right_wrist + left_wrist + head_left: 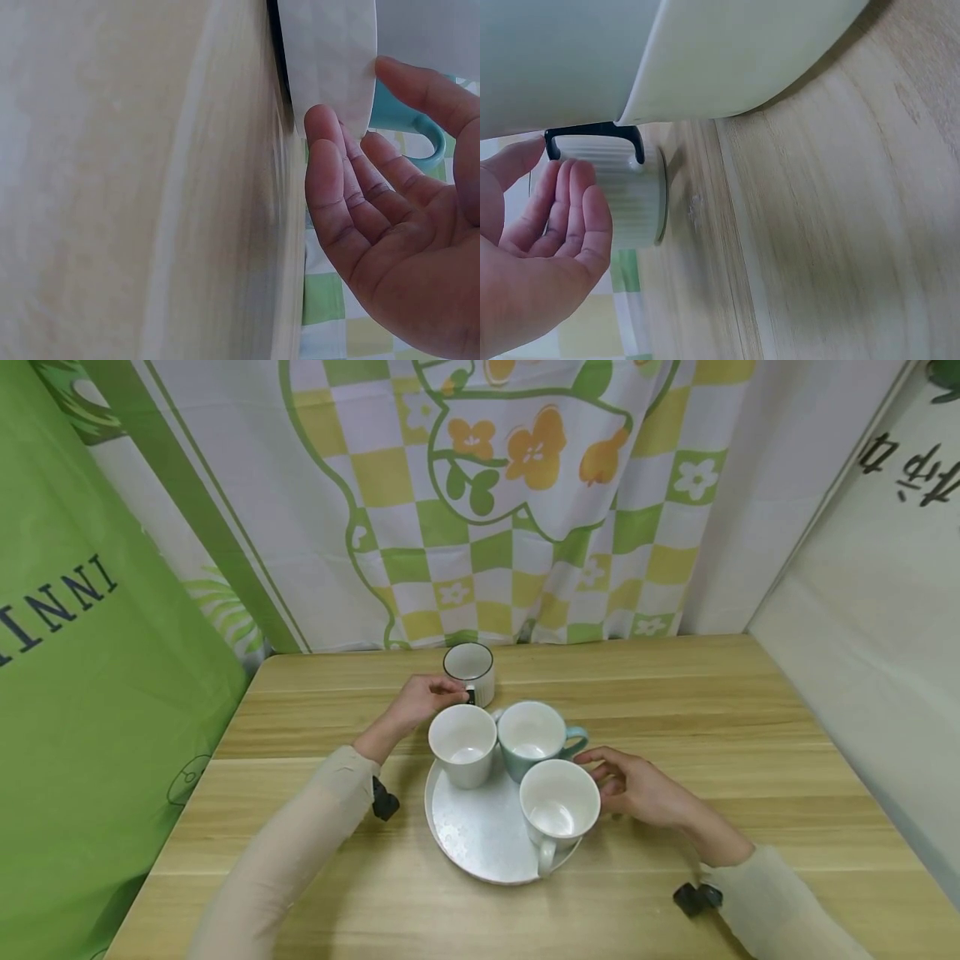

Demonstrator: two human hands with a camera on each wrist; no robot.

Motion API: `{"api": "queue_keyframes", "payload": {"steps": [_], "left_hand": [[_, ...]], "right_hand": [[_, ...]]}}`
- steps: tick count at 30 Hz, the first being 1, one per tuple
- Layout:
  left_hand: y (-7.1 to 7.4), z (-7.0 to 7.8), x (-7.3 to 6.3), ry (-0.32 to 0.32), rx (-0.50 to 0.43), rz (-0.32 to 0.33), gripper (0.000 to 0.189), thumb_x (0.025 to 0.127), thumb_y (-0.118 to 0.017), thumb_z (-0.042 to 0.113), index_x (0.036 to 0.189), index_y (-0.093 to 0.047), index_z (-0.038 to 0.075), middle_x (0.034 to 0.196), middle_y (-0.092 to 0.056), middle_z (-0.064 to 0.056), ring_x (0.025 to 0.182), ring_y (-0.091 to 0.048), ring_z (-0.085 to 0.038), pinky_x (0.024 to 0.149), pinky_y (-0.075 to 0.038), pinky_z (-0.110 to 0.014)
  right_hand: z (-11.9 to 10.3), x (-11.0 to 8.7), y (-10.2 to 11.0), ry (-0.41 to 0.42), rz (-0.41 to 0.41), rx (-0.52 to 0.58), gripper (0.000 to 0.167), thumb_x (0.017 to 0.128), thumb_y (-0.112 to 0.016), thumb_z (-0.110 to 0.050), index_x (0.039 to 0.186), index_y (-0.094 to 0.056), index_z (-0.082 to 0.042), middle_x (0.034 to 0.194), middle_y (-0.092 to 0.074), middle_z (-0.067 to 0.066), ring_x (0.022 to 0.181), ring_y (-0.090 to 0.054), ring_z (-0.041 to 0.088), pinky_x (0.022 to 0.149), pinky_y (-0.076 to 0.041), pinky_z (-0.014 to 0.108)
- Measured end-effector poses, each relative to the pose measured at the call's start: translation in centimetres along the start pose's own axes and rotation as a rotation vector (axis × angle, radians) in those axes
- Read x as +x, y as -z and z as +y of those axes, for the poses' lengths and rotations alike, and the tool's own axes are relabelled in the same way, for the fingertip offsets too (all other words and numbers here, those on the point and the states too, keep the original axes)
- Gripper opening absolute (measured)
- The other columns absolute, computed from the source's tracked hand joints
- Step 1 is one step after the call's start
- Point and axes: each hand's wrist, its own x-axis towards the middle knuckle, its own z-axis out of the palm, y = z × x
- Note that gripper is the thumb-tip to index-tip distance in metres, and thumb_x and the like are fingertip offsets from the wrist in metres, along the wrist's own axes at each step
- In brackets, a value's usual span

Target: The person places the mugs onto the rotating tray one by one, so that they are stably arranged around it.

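My left hand (pixel 426 700) is at the far mug, a ribbed white one (pixel 480 678) with a dark rim. Its thumb and fingertips pinch the black handle (pixel 592 132). On the round pale tray (pixel 468 831) stand three mugs: a white mug (pixel 459 764) at the left, a teal mug (pixel 517 760) at the back and another white mug (pixel 551 827) at the front right. My right hand (pixel 637 787) is beside the tray's right edge, fingers loosely bent. In the right wrist view its thumb and fingertips are right at the tray's side wall (pixel 330 67).
Everything stands on a wooden table (pixel 712 710). A checkered, flowered curtain (pixel 510 543) hangs along its back edge. Green cloth (pixel 97 693) drapes on the left, and a pale sheet with dark writing (pixel 862 610) hangs on the right. Dark cameras are worn at both wrists.
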Motion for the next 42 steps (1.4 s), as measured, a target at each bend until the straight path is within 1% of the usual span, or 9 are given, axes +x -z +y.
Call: {"api": "queue_keyframes", "payload": {"steps": [4, 8, 15, 23, 30, 33, 38, 40, 42], "left_hand": [[-0.1, -0.1, 0.0, 0.02, 0.021, -0.038, 0.026, 0.091, -0.074, 0.021, 0.105, -0.075, -0.001, 0.121, -0.072, -0.016, 0.109, -0.067, -0.024, 0.082, -0.052, -0.021], [-0.2, -0.1, 0.1, 0.031, 0.032, -0.061, 0.028, 0.092, -0.073, 0.022, 0.108, -0.075, 0.0, 0.122, -0.071, -0.015, 0.111, -0.067, -0.024, 0.081, -0.052, -0.021], [-0.3, -0.3, 0.4, 0.023, 0.026, -0.063, 0.026, 0.095, -0.068, 0.02, 0.109, -0.074, -0.001, 0.12, -0.072, -0.016, 0.112, -0.067, -0.024, 0.081, -0.051, -0.019], [-0.3, -0.5, 0.5, 0.046, 0.031, -0.06, 0.03, 0.092, -0.072, 0.024, 0.109, -0.074, 0.0, 0.122, -0.071, -0.016, 0.115, -0.065, -0.026, 0.087, -0.053, -0.026], [-0.1, -0.7, 0.3, 0.058, -0.002, -0.056, 0.027, 0.096, -0.066, 0.02, 0.11, -0.073, -0.001, 0.125, -0.069, -0.016, 0.12, -0.061, -0.025, 0.094, -0.051, -0.028], [0.2, -0.8, 0.1, 0.074, -0.01, -0.054, 0.026, 0.096, -0.065, 0.018, 0.112, -0.073, -0.002, 0.124, -0.069, -0.016, 0.114, -0.063, -0.02, 0.091, -0.051, -0.026], [0.8, -1.0, -0.1, 0.103, -0.095, -0.074, 0.028, 0.097, -0.061, 0.011, 0.116, -0.067, -0.008, 0.118, -0.071, -0.019, 0.089, -0.067, -0.008, 0.079, -0.056, -0.021], [1.1, -1.0, -0.2, 0.108, -0.128, -0.077, 0.028, 0.097, -0.06, 0.008, 0.118, -0.065, -0.01, 0.112, -0.072, -0.017, 0.082, -0.067, -0.005, 0.076, -0.057, -0.021], [1.3, -1.1, -0.2, 0.106, -0.131, -0.076, 0.029, 0.098, -0.06, 0.008, 0.118, -0.064, -0.012, 0.106, -0.073, -0.013, 0.077, -0.066, -0.004, 0.074, -0.056, -0.02]], "right_hand": [[0.0, 0.0, 0.0, 0.001, 0.002, -0.003, 0.063, 0.084, -0.079, -0.008, 0.139, -0.049, -0.002, 0.116, -0.066, 0.025, 0.086, -0.069, 0.022, 0.06, -0.059, 0.034], [-0.1, 0.0, 0.0, -0.001, 0.0, 0.002, 0.064, 0.084, -0.079, -0.008, 0.14, -0.049, -0.001, 0.117, -0.066, 0.026, 0.086, -0.069, 0.021, 0.059, -0.058, 0.035], [-0.1, 0.0, 0.0, -0.004, 0.005, 0.009, 0.064, 0.084, -0.079, -0.007, 0.14, -0.048, -0.001, 0.116, -0.066, 0.026, 0.085, -0.069, 0.02, 0.058, -0.058, 0.035], [0.1, 0.0, 0.0, 0.01, -0.001, 0.012, 0.065, 0.084, -0.079, -0.008, 0.14, -0.048, -0.001, 0.117, -0.066, 0.026, 0.085, -0.069, 0.019, 0.058, -0.058, 0.035], [0.3, 0.0, 0.0, 0.014, 0.0, 0.013, 0.064, 0.084, -0.078, -0.007, 0.14, -0.048, -0.001, 0.116, -0.066, 0.025, 0.084, -0.069, 0.018, 0.058, -0.058, 0.035], [0.3, 0.0, -0.1, 0.016, 0.002, 0.01, 0.064, 0.084, -0.078, -0.007, 0.14, -0.048, -0.001, 0.116, -0.066, 0.025, 0.084, -0.069, 0.018, 0.058, -0.058, 0.035], [0.3, 0.0, -0.1, 0.018, 0.0, 0.008, 0.064, 0.084, -0.078, -0.007, 0.14, -0.048, -0.001, 0.116, -0.066, 0.025, 0.084, -0.069, 0.017, 0.058, -0.058, 0.034], [0.3, 0.0, -0.1, 0.02, 0.0, 0.009, 0.064, 0.084, -0.078, -0.007, 0.14, -0.048, -0.001, 0.116, -0.066, 0.025, 0.084, -0.069, 0.018, 0.059, -0.058, 0.035], [0.2, 0.0, -0.1, 0.021, 0.001, 0.006, 0.063, 0.084, -0.078, -0.006, 0.14, -0.048, -0.001, 0.116, -0.066, 0.025, 0.084, -0.069, 0.018, 0.059, -0.058, 0.035]]}}
